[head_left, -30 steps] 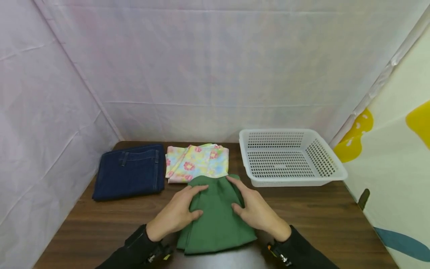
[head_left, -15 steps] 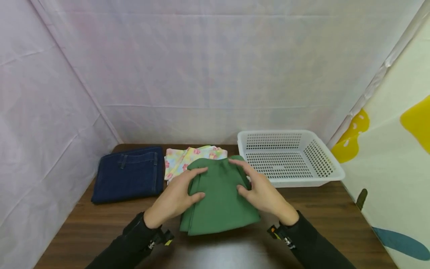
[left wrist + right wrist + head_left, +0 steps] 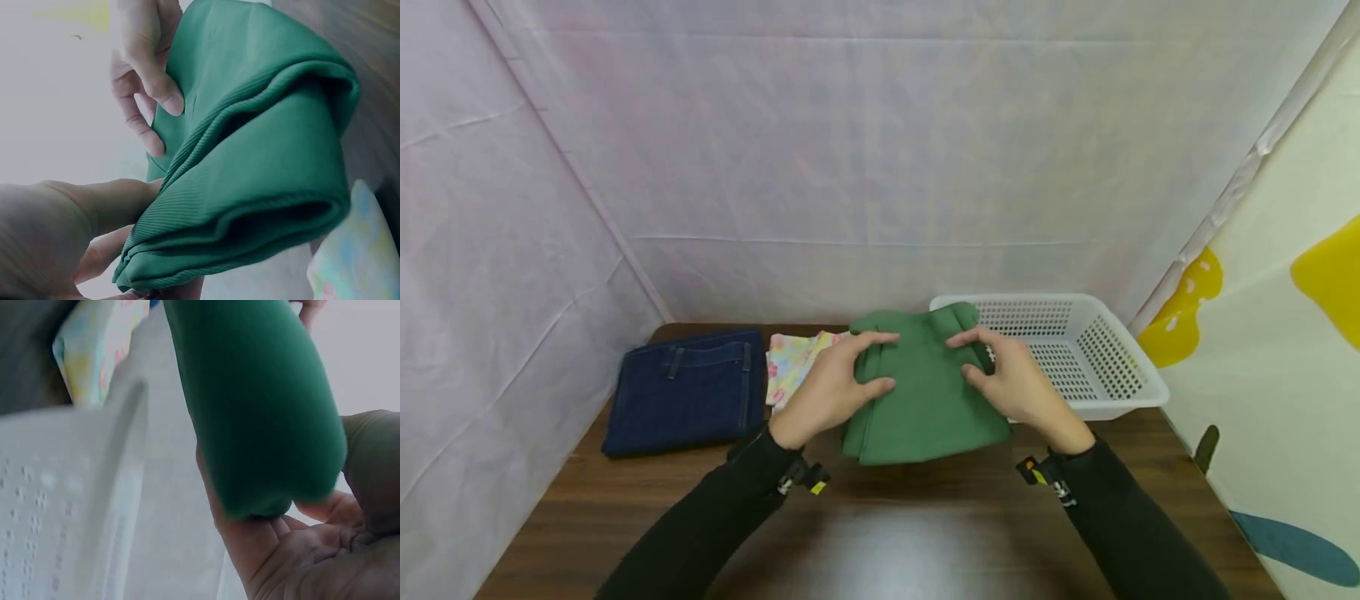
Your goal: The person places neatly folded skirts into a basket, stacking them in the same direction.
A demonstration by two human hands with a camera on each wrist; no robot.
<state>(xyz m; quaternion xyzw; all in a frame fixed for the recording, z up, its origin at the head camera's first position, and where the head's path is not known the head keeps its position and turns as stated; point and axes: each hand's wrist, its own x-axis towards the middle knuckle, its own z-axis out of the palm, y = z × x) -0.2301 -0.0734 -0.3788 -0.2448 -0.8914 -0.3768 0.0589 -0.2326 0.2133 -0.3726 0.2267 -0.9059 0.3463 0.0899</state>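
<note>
A folded green garment (image 3: pixel 917 400), flared like a skirt, is held up above the table by both hands. My left hand (image 3: pixel 833 379) grips its left side, thumb on top and fingers reaching under the folds. On the opposite side my right hand (image 3: pixel 1018 383) grips the edge the same way. The left wrist view shows the layered folds and ribbed texture of the green cloth (image 3: pixel 269 156). Beneath and behind the garment, a floral cloth (image 3: pixel 790 367) is partly hidden. The garment's upper right overlaps the near left part of a white basket (image 3: pixel 1138 387) in the head view.
Folded dark blue jeans (image 3: pixel 688 396) lie at the left of the wooden table (image 3: pixel 880 533). The perforated basket stands at the back right. White fabric walls (image 3: pixel 850 150) enclose the back and left, and a patterned sheet (image 3: pixel 1285 400) hangs on the right.
Both hands have lifted the green garment off the table and carried it forward and to the right, towards the basket. It now covers more of the floral cloth.
</note>
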